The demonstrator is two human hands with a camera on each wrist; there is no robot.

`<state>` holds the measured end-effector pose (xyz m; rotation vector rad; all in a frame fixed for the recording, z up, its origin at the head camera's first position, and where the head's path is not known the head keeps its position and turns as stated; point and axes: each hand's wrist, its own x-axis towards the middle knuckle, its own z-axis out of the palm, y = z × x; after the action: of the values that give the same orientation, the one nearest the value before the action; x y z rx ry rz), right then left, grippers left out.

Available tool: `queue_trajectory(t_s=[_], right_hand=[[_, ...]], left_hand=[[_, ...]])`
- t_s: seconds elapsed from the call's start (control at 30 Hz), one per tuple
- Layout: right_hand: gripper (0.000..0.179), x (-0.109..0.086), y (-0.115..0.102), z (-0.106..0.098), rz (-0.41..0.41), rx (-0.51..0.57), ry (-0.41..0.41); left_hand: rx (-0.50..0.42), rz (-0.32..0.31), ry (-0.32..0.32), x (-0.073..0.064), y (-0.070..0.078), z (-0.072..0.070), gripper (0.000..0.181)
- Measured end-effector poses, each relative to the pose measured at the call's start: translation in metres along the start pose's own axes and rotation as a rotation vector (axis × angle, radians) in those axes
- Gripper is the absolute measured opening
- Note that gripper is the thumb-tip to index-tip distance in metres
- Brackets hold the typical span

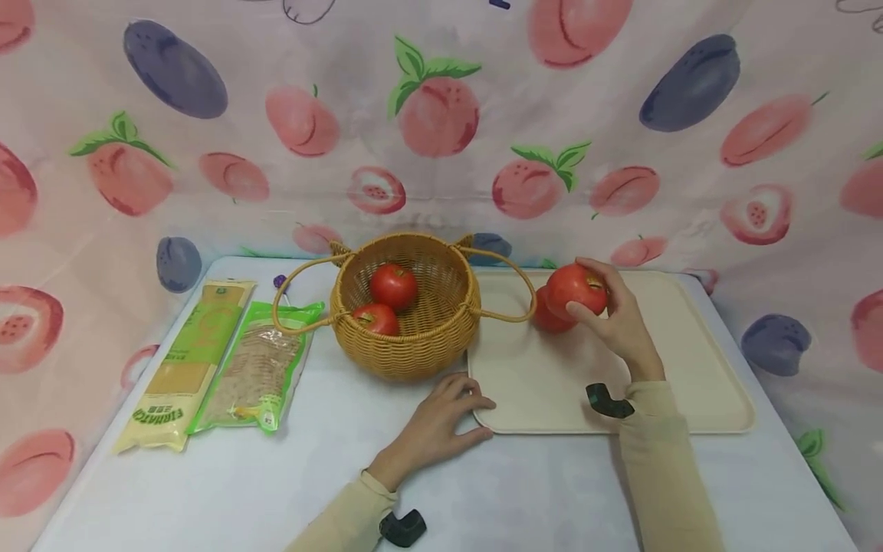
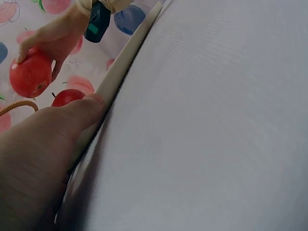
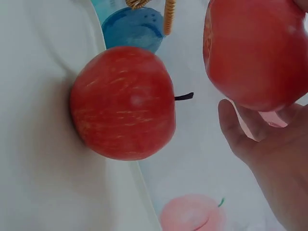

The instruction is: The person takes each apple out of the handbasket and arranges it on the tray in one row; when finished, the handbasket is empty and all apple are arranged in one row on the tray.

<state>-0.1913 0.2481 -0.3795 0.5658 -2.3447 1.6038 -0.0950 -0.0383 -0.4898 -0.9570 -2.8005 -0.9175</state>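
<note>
My right hand (image 1: 624, 326) grips a red apple (image 1: 576, 288) from its right side, thumb below and fingers over the top. In the right wrist view the held apple (image 3: 257, 53) is raised beyond another red apple (image 3: 122, 103) with a dark stem, which sits on the cream tray (image 1: 690, 345). From the head view, the held apple partly covers that second apple (image 1: 548, 313). My left hand (image 1: 434, 422) rests at the tray's near left corner, fingers relaxed, with the thumb (image 2: 89, 108) along the tray edge in the left wrist view.
A round wicker basket (image 1: 407, 356) holds two red apples (image 1: 394, 287); its right handle (image 1: 513, 268) reaches over the tray. At the left lie a green-and-yellow noodle pack (image 1: 186, 360), a green-edged bag (image 1: 258, 368) and a purple-headed lollipop (image 1: 279, 281). A fruit-print curtain hangs behind.
</note>
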Motion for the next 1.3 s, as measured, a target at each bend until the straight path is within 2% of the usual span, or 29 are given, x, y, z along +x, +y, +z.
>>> queue_trajectory(t_s=[0.2, 0.37, 0.57, 0.8, 1.0, 1.23, 1.3], right_hand=[[0.059, 0.007, 0.017, -0.002, -0.005, 0.086, 0.076], [0.06, 0.011, 0.026, -0.01, 0.043, 0.024, 0.106], [0.06, 0.005, 0.017, -0.011, 0.086, -0.047, 0.121], [0.06, 0.001, 0.018, -0.016, 0.099, -0.084, 0.143], [0.061, -0.003, 0.024, -0.019, 0.155, -0.117, 0.146], [0.064, -0.006, 0.053, -0.024, 0.226, -0.117, 0.175], [0.065, -0.008, 0.055, -0.024, 0.24, -0.125, 0.184]], left_hand=[[0.004, 0.016, 0.024, 0.003, -0.005, -0.01, 0.036], [0.001, 0.024, 0.041, 0.007, -0.006, -0.01, 0.036], [-0.011, 0.022, 0.041, 0.005, -0.004, -0.006, 0.035], [-0.005, 0.036, 0.06, 0.003, -0.003, -0.001, 0.035], [-0.022, 0.023, 0.048, 0.0, -0.002, 0.001, 0.035], [-0.037, 0.011, 0.029, -0.001, -0.001, 0.002, 0.035], [-0.039, 0.01, 0.027, -0.001, -0.001, 0.002, 0.035]])
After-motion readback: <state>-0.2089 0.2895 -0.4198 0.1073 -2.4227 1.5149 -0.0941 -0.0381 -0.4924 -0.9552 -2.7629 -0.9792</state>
